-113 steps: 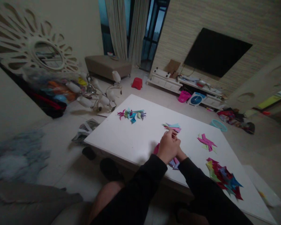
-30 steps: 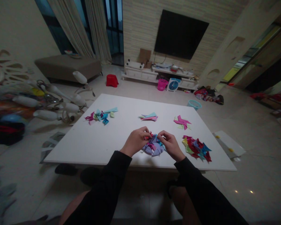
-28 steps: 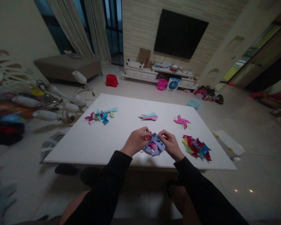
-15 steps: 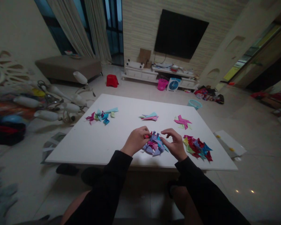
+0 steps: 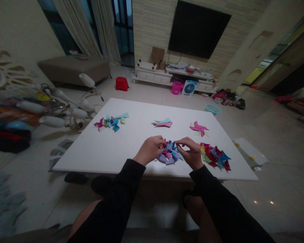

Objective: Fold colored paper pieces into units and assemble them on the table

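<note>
A cluster of folded paper pieces (image 5: 169,157), mostly lilac with pink, red and blue, lies on the white table (image 5: 111,148) near its front edge. My left hand (image 5: 151,148) is closed at the cluster's left side, thumb and fingers pinching its folded paper. From the right, my right hand (image 5: 192,153) pinches a paper tip at the cluster's upper edge between thumb and forefinger. The fingers hide part of the paper. Just right of that hand sits a heap of red, blue and yellow-green folded papers (image 5: 215,156).
Farther back on the table lie a colourful folded-paper group (image 5: 111,122), a stack of paper strips (image 5: 162,123) and pink-and-green crossed pieces (image 5: 199,128). A chandelier (image 5: 73,113) rests on the floor at left. A red stool (image 5: 122,83) stands beyond the table.
My hands were clasped together earlier; now they are apart at the lilac cluster. Half a second ago my right thumb and forefinger were spread; they have come together on the paper. The view tilted slightly.
</note>
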Motion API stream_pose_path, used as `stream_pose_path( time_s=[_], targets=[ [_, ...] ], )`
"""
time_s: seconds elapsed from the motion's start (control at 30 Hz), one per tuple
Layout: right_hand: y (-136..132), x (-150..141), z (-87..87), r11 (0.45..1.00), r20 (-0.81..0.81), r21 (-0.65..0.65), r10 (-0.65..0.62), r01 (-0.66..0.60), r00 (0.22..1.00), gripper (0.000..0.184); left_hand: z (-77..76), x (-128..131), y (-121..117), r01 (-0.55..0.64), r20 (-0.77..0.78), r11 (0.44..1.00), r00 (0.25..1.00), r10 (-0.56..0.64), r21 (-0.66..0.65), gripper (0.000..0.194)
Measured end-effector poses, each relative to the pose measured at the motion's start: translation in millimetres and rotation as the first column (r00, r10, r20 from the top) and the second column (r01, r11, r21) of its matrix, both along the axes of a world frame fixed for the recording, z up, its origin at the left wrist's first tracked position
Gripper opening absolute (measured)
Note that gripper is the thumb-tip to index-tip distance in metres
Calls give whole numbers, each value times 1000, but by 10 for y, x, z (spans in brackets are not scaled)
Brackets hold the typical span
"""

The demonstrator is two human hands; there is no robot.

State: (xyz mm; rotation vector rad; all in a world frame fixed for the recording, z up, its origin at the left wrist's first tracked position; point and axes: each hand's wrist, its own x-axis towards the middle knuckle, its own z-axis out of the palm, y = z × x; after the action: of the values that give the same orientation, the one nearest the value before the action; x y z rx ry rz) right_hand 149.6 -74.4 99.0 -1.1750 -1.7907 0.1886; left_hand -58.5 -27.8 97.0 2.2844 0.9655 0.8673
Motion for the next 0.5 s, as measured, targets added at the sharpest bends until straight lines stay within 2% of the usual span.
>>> stream_pose_path(
  time_s=[0.2,0.27,0.37,0.43,0.5],
  targets=[
    [-1,0,2,1000,-24,-3,-11,11,1000,11,-1,17,9,3,-14,1000,1000,-3,4,16],
    [-4,9,8,999,-61,-47,-4,1,998,12,-5,19,12,-3,-21,1000,1000,3,3,15],
    [5,37,11,989,-201,-135,27,-55,979,22,-15,20,8,-9,-16,1000,1000,9,-5,14],
    [22,57,5,975,-271,-192,55,-110,961,21,-21,23,0,-9,-14,1000,1000,8,-8,14],
    [40,67,-8,951,-277,-260,92,-167,957,19,-25,30,-9,1,-23,1000,1000,-1,-2,15]
  ],
)
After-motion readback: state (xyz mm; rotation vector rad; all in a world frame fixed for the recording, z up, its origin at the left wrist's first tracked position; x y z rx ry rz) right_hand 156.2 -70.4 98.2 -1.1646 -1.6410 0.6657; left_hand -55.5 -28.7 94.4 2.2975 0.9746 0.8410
